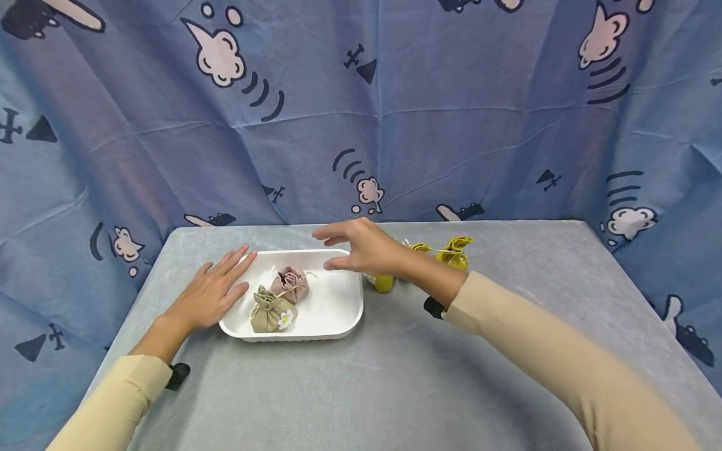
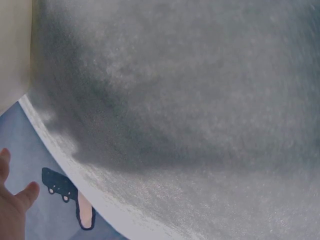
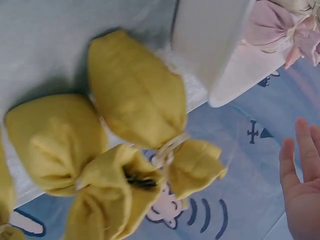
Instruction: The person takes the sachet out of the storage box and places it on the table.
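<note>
A white tray (image 1: 329,313) holds a dusty-pink drawstring pouch (image 1: 290,284) and, in front of it, a sage-green pouch (image 1: 272,312) with a white flower on it. My left hand (image 1: 211,291) lies at the tray's left rim with its fingers extended. Above the tray's right end, my right hand (image 1: 366,247) has its thumb and fingers apart, with nothing between them. Yellow drawstring pouches (image 3: 135,90) stand on the table just right of the tray, partly hidden behind the right hand and forearm in the head view.
The grey table (image 1: 361,394) runs back to a blue patterned curtain (image 1: 316,81). One yellow pouch (image 1: 453,254) shows beyond the right forearm. In the left wrist view, mostly the table surface (image 2: 200,100) and its edge appear.
</note>
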The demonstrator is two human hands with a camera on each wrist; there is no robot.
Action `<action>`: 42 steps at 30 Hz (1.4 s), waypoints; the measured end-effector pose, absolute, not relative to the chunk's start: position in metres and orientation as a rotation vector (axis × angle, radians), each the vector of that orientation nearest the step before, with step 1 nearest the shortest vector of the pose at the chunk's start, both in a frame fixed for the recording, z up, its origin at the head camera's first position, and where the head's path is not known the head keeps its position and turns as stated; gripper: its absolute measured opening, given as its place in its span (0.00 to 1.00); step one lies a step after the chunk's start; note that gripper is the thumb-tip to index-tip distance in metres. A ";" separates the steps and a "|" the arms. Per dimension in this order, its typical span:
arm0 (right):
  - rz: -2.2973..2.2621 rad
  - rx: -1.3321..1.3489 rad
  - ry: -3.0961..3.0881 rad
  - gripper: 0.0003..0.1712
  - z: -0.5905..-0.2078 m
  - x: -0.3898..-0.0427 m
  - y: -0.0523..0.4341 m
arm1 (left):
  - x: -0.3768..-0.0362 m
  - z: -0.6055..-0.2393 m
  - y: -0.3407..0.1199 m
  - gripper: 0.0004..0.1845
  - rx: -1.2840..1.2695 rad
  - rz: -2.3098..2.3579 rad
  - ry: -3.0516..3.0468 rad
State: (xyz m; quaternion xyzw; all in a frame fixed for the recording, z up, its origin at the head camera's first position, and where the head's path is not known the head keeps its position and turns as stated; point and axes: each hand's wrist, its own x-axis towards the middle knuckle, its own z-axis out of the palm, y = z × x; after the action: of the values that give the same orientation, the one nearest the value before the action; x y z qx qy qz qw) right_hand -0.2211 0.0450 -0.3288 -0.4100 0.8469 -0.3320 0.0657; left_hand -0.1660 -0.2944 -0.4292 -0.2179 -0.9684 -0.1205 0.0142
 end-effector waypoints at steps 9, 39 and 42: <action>-0.946 -1.269 2.512 0.33 -0.330 -0.216 0.025 | -0.168 -0.427 -0.294 0.32 -0.681 -0.377 -3.017; -0.795 -1.352 2.475 0.34 -0.370 -0.207 -0.018 | -0.168 -0.428 -0.294 0.32 -0.692 -0.384 -3.019; -0.804 -1.387 2.457 0.32 -0.372 -0.207 -0.022 | -0.167 -0.428 -0.295 0.32 -0.688 -0.381 -3.018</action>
State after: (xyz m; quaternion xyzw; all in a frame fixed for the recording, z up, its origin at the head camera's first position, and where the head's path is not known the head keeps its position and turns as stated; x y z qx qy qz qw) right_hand -0.2069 -0.0216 -0.3721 -0.4702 0.8329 -0.2727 0.1038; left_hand -0.1669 -0.2948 -0.4283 -0.2206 -0.9676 -0.1221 0.0114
